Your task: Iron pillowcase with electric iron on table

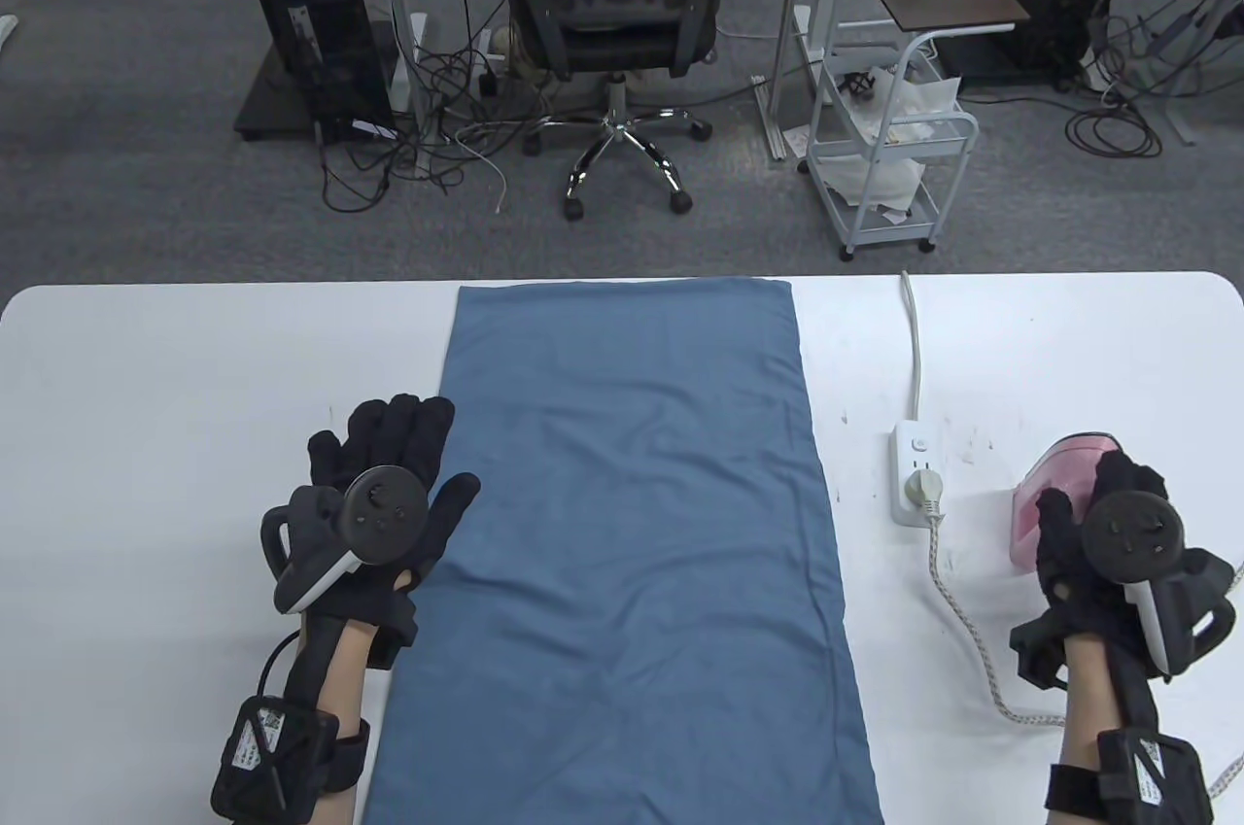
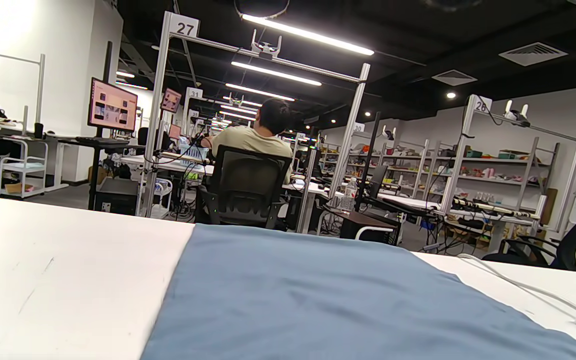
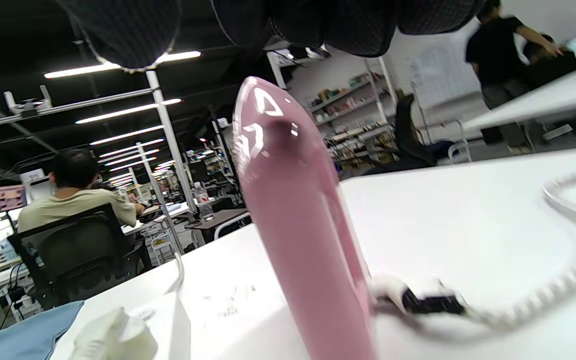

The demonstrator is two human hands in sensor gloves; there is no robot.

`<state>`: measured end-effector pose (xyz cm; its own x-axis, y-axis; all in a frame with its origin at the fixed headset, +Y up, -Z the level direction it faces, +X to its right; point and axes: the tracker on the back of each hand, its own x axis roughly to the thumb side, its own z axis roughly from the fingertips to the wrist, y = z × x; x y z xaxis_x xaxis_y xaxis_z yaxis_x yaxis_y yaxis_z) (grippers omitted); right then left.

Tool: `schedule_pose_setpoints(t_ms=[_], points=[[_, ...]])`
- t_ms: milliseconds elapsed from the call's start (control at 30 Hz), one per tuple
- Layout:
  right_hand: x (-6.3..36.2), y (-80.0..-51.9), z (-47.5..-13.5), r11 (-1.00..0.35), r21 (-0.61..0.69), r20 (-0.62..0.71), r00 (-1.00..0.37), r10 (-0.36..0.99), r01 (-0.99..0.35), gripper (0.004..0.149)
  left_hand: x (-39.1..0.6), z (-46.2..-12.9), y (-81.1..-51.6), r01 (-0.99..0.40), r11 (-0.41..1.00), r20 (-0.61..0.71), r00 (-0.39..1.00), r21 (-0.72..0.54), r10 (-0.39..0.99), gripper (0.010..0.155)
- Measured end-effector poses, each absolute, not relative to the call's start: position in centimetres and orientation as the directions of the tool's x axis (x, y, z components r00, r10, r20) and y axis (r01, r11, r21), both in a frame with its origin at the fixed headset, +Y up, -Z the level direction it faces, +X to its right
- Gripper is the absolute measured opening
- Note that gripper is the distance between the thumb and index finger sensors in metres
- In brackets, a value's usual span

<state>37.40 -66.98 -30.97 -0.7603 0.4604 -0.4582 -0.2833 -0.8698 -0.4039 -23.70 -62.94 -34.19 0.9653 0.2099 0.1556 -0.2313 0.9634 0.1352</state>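
A blue pillowcase (image 1: 632, 524) lies flat down the middle of the white table (image 1: 194, 378); it also shows in the left wrist view (image 2: 318, 300). My left hand (image 1: 437, 446) lies flat and open, palm down, at the pillowcase's left edge. A pink electric iron (image 1: 1059, 465) stands upright on the table at the right. My right hand (image 1: 1093, 499) is over its rear. In the right wrist view the iron's handle (image 3: 298, 225) stands just below my gloved fingers (image 3: 118, 30), with a gap showing between them.
A white power strip (image 1: 914, 451) with the iron's plug in it lies between pillowcase and iron. The iron's braided cord (image 1: 957, 611) loops toward the table's front edge. The strip's cable (image 1: 914, 329) runs off the far edge. An office chair (image 1: 612, 9) and a cart (image 1: 894, 154) stand beyond.
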Motion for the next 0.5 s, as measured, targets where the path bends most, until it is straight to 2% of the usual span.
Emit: schedule_pose_setpoints(t_ms=[100,233,367,500], points=[[38.2,-69.2,-30.8,-0.831,-0.422,-0.501,-0.67,0.547,-0.363,0.078,-23.7,-34.2,-63.1,-0.227,0.965,0.154,0.966,0.131,0.207,0.075],[38.6,-71.6,-31.1,-0.82,-0.42,-0.537,-0.622,0.57,-0.389,0.085,-23.9,-34.4,-63.3,-0.206,0.97,0.139,0.972,0.131,0.188,0.075],[39.0,-73.4,-31.8,-0.738,-0.427,-0.542,-0.505,0.672,-0.523,0.086,-24.2,-34.6,-63.6,-0.2,0.972,0.128,0.975,0.123,0.184,0.075],[38.9,-74.5,-32.8,-0.695,-0.439,-0.549,-0.443,0.709,-0.569,0.083,-24.2,-34.8,-63.9,-0.189,0.975,0.12,0.977,0.119,0.175,0.075]])
